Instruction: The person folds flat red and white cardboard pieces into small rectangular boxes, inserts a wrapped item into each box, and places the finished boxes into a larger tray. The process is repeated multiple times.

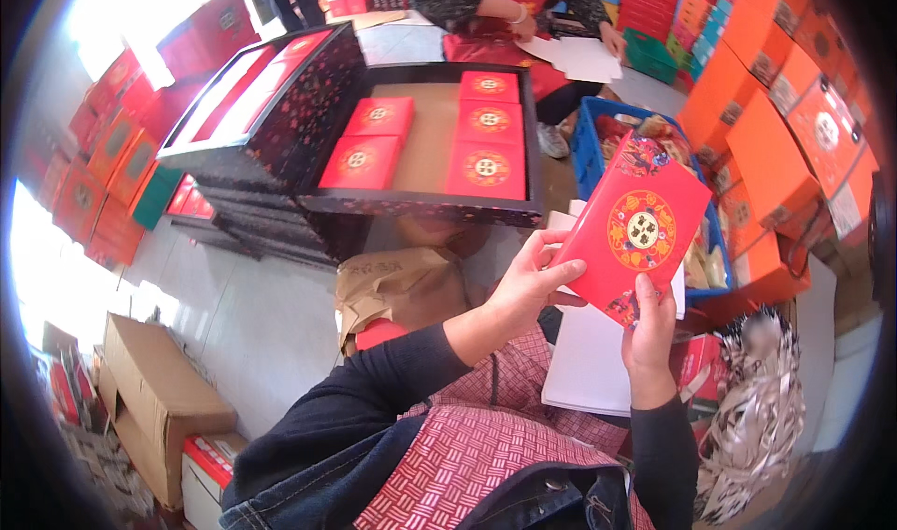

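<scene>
Two-handed grip [525,282] [650,339] on smooth rectangular red box [643,233]

A packing workshop, indicated by stacks of orange cardboard boxes [771,168] (right), black floral-patterned trays [420,206] holding square red boxes [486,169] (upper centre), a blue plastic crate [585,142] (right of centre), and a co-worker [458,0] handling white sheets [577,58] (top).
</scene>
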A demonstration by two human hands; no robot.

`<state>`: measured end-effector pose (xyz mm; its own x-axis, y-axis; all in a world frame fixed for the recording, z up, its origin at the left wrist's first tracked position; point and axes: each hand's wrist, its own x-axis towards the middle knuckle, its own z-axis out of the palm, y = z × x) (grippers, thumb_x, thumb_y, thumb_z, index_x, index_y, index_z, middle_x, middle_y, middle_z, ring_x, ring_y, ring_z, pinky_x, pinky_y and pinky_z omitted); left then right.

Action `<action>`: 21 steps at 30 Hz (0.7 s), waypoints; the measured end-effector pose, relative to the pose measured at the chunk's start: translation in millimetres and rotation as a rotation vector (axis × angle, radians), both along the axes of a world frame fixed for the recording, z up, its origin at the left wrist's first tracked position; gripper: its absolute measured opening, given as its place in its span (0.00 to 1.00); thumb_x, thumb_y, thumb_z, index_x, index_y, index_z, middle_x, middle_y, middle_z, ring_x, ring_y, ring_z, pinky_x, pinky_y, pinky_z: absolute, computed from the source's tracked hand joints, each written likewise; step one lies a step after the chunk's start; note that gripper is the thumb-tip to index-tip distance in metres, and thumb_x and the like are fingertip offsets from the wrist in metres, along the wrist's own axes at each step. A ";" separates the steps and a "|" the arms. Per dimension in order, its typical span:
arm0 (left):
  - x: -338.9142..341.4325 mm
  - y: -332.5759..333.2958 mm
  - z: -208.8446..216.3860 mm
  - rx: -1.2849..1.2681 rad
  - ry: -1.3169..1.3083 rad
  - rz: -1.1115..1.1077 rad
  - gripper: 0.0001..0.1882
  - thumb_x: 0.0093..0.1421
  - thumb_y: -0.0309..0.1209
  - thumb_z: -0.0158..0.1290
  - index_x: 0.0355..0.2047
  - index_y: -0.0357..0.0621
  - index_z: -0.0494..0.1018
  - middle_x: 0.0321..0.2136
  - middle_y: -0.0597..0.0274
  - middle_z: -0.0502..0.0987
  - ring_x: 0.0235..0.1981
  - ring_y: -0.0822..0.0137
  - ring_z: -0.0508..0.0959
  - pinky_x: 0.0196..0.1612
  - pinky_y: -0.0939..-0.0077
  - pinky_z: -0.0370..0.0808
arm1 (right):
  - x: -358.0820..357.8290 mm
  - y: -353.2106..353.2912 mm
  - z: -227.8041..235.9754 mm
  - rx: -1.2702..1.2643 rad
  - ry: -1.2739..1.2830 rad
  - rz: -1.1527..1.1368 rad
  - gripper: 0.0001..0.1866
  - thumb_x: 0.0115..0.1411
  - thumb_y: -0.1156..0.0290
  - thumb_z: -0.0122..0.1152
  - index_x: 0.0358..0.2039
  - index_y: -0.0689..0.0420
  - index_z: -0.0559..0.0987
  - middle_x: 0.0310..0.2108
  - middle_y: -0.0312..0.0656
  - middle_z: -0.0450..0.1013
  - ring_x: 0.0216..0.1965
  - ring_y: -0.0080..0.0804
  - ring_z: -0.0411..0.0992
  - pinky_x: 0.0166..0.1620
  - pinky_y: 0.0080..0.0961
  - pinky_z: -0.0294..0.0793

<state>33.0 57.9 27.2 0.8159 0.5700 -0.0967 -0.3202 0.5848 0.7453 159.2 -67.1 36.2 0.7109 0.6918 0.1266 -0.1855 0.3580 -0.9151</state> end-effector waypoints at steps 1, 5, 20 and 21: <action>-6.1 7.0 1.9 0.029 0.064 0.010 0.25 0.61 0.28 0.55 0.56 0.43 0.59 0.48 0.55 0.73 0.47 0.62 0.77 0.39 0.63 0.81 | 1.1 4.3 1.0 -0.021 -0.019 0.050 0.20 0.64 0.70 0.54 0.54 0.64 0.66 0.50 0.43 0.70 0.50 0.27 0.70 0.54 0.27 0.68; -29.4 38.4 2.0 0.086 0.108 -0.001 0.28 0.61 0.28 0.55 0.58 0.40 0.57 0.47 0.54 0.73 0.44 0.61 0.79 0.36 0.68 0.82 | -4.7 38.1 -1.5 -0.101 -0.005 0.178 0.20 0.64 0.72 0.54 0.54 0.64 0.66 0.50 0.43 0.71 0.49 0.27 0.70 0.54 0.27 0.68; -148.6 285.4 -48.6 1.213 0.819 0.750 0.15 0.62 0.31 0.52 0.46 0.36 0.75 0.42 0.53 0.77 0.43 0.63 0.77 0.46 0.74 0.73 | -46.5 312.8 -40.5 -0.198 -0.259 0.321 0.47 0.53 0.77 0.60 0.68 0.59 0.45 0.48 0.46 0.71 0.42 0.30 0.74 0.44 0.26 0.75; -151.1 293.8 -48.7 1.325 0.905 0.723 0.15 0.60 0.30 0.52 0.46 0.36 0.75 0.45 0.51 0.76 0.45 0.58 0.77 0.47 0.73 0.73 | -51.4 319.7 -41.6 -0.317 -0.333 0.286 0.49 0.52 0.75 0.61 0.69 0.59 0.43 0.49 0.48 0.71 0.44 0.32 0.74 0.46 0.28 0.75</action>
<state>-118.1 351.7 -21.5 0.3438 0.8238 0.4508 0.5281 -0.5666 0.6325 107.8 252.5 -5.4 0.4461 0.8925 0.0664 0.0831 0.0325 -0.9960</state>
